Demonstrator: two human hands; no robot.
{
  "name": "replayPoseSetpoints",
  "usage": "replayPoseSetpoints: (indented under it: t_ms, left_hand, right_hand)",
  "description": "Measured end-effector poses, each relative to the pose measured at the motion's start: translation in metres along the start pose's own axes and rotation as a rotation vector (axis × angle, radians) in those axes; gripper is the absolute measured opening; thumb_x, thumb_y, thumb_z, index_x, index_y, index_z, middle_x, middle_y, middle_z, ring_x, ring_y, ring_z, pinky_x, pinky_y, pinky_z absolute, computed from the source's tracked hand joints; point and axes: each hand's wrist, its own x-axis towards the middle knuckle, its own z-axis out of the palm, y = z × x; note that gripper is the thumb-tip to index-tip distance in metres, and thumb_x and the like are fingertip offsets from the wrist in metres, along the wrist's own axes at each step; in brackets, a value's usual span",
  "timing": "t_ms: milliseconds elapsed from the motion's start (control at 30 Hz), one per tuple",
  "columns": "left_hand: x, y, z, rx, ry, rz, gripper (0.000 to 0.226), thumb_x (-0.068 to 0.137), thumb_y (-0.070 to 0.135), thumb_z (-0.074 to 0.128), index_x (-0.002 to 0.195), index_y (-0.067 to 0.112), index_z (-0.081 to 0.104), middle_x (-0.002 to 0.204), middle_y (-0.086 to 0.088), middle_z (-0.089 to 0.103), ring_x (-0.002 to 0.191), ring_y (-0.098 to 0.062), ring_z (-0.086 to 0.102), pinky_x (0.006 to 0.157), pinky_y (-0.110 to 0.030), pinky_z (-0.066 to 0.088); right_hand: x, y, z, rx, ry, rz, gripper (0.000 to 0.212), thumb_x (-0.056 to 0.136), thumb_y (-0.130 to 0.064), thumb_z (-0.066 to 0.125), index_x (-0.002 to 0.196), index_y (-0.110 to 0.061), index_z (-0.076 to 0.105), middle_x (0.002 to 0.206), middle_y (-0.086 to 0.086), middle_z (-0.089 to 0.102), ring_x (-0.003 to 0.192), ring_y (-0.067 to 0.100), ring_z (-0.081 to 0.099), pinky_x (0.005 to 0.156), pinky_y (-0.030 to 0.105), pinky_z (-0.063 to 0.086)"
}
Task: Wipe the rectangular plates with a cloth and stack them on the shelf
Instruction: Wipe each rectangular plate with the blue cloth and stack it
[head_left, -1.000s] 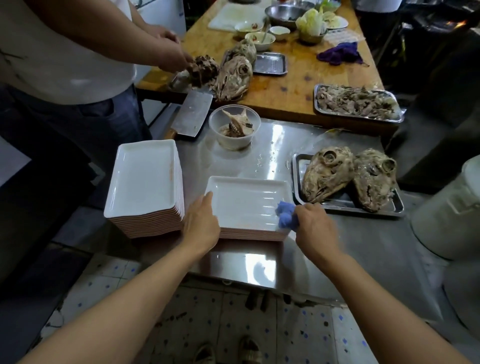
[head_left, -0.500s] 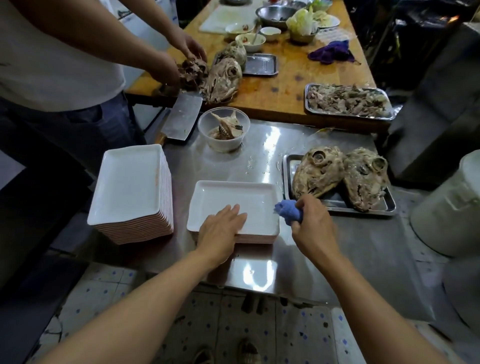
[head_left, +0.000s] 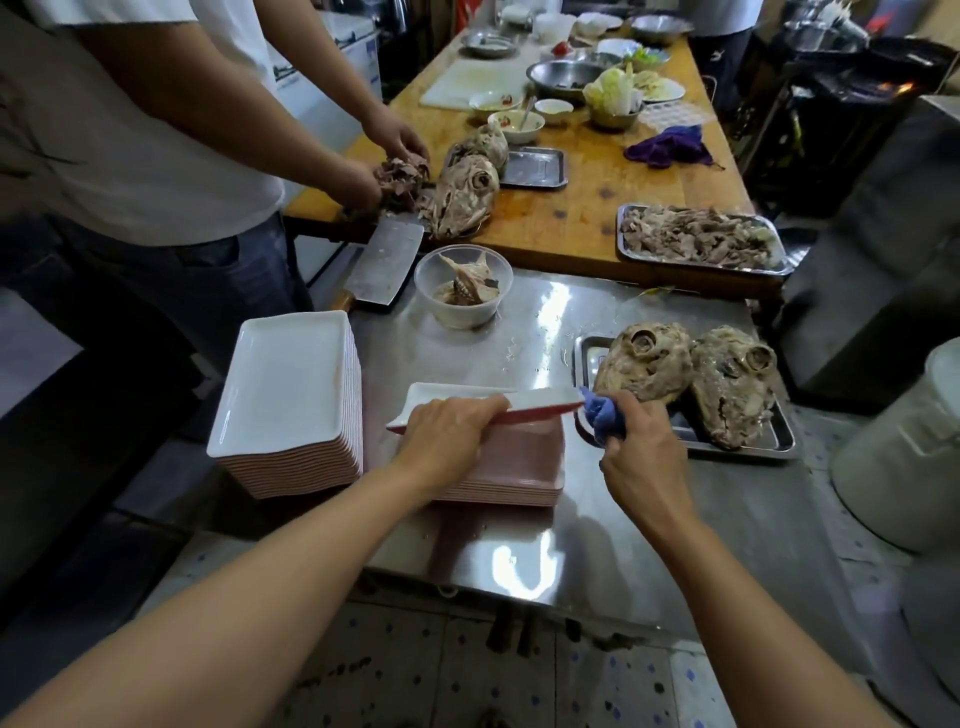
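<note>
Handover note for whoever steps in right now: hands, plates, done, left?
Left hand grips the near edge of the top plate, tilted up off the short stack on the steel table.
Right hand holds the blue cloth bunched against that plate's right end.
The tall stack sits to the left; whether it is already wiped cannot be told.
A tray of cooked heads sits close on the right.
Done: a plate is lifted with the cloth on it.
Left: wipe it, do the rest, stack on the shelf, which is not in view.
</note>
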Motion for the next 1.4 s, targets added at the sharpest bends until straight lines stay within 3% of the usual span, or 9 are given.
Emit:
replayPoseSetpoints:
  t_ms: [267, 433, 500, 600, 733, 833, 1033, 1300, 1400]
  left_hand:
    - [-0.008, -0.015, -0.061, -0.713, 0.184, -0.271, 0.016, 0.09, 0.007, 0.055, 0.105, 0.014, 0.058, 0.092, -0.008, 0.067, 0.084, -0.026, 0.063, 0.08, -0.042, 0.05]
    - [-0.031, -0.03, -0.084, -1.013, 0.156, -0.398, 0.014, 0.097, 0.019, 0.05, 0.101, 0.03, 0.057, 0.093, 0.002, 0.07, 0.081, -0.012, 0.069, 0.062, -0.022, 0.056]
    - [-0.038, -0.033, -0.088, -1.14, 0.166, -0.413, 0.016, 0.097, 0.015, 0.05, 0.102, 0.027, 0.058, 0.09, -0.003, 0.071, 0.075, -0.013, 0.07, 0.061, -0.024, 0.056]
    - [-0.047, -0.037, -0.093, -1.25, 0.21, -0.395, 0.019, 0.095, 0.007, 0.05, 0.105, 0.021, 0.058, 0.087, -0.009, 0.07, 0.073, -0.017, 0.068, 0.069, -0.031, 0.058]
    - [-0.057, -0.046, -0.097, -1.323, 0.208, -0.388, 0.019, 0.095, 0.01, 0.051, 0.11, 0.019, 0.057, 0.097, -0.017, 0.07, 0.085, -0.031, 0.069, 0.076, -0.041, 0.058]
    - [-0.062, -0.049, -0.099, -1.394, 0.194, -0.386, 0.017, 0.096, 0.013, 0.051, 0.11, 0.019, 0.058, 0.093, -0.014, 0.072, 0.081, -0.029, 0.07, 0.069, -0.035, 0.057]
    - [-0.065, -0.055, -0.098, -1.466, 0.224, -0.415, 0.016, 0.095, 0.017, 0.053, 0.109, 0.02, 0.06, 0.093, -0.014, 0.072, 0.08, -0.027, 0.07, 0.067, -0.036, 0.056]
    - [-0.054, -0.05, -0.098, -1.551, 0.288, -0.435, 0.013, 0.095, 0.013, 0.051, 0.101, 0.02, 0.059, 0.083, -0.01, 0.072, 0.072, -0.022, 0.07, 0.061, -0.035, 0.056]
    - [-0.045, -0.044, -0.097, -1.588, 0.346, -0.457, 0.014, 0.095, 0.011, 0.05, 0.104, 0.017, 0.058, 0.081, -0.008, 0.072, 0.07, -0.021, 0.07, 0.058, -0.033, 0.056]
  right_hand:
    - [0.009, -0.051, -0.007, 0.29, 0.218, -0.206, 0.044, 0.081, 0.007, 0.054, 0.121, -0.01, 0.062, 0.104, 0.012, 0.05, 0.091, 0.02, 0.05, 0.087, 0.04, 0.048]
    - [0.013, -0.099, -0.01, 0.302, 0.284, -0.432, 0.049, 0.081, 0.005, 0.059, 0.127, -0.011, 0.058, 0.11, 0.012, 0.047, 0.095, 0.004, 0.04, 0.085, 0.012, 0.035]
    - [0.012, -0.118, -0.007, 0.328, 0.195, -0.541, 0.05, 0.08, 0.003, 0.059, 0.129, -0.009, 0.056, 0.121, 0.015, 0.045, 0.109, 0.01, 0.041, 0.097, 0.016, 0.035]
    - [0.005, -0.142, 0.004, 0.272, 0.026, -0.642, 0.052, 0.084, -0.016, 0.05, 0.135, -0.007, 0.049, 0.145, 0.014, 0.032, 0.136, 0.022, 0.027, 0.114, 0.021, 0.017]
    - [0.008, -0.163, 0.011, 0.207, 0.076, -0.747, 0.043, 0.093, -0.019, 0.044, 0.133, -0.006, 0.051, 0.143, 0.015, 0.04, 0.136, 0.032, 0.031, 0.115, 0.044, 0.022]
    - [0.016, -0.174, 0.015, 0.019, 0.157, -0.818, 0.041, 0.093, -0.018, 0.047, 0.133, -0.01, 0.052, 0.137, 0.014, 0.048, 0.129, 0.036, 0.039, 0.108, 0.052, 0.03]
    - [0.026, -0.167, 0.018, -0.212, 0.162, -0.78, 0.047, 0.097, -0.031, 0.036, 0.14, -0.014, 0.041, 0.134, 0.015, 0.047, 0.121, 0.035, 0.044, 0.099, 0.047, 0.037]
    - [0.025, -0.154, 0.016, 0.252, 0.061, -0.436, 0.05, 0.098, -0.021, 0.043, 0.146, -0.019, 0.028, 0.144, 0.012, 0.031, 0.131, 0.028, 0.034, 0.106, 0.037, 0.032]
    - [0.013, -0.154, 0.018, 0.323, 0.05, -0.319, 0.057, 0.097, -0.021, 0.044, 0.149, -0.024, 0.022, 0.142, 0.012, 0.034, 0.127, 0.026, 0.038, 0.098, 0.035, 0.034]
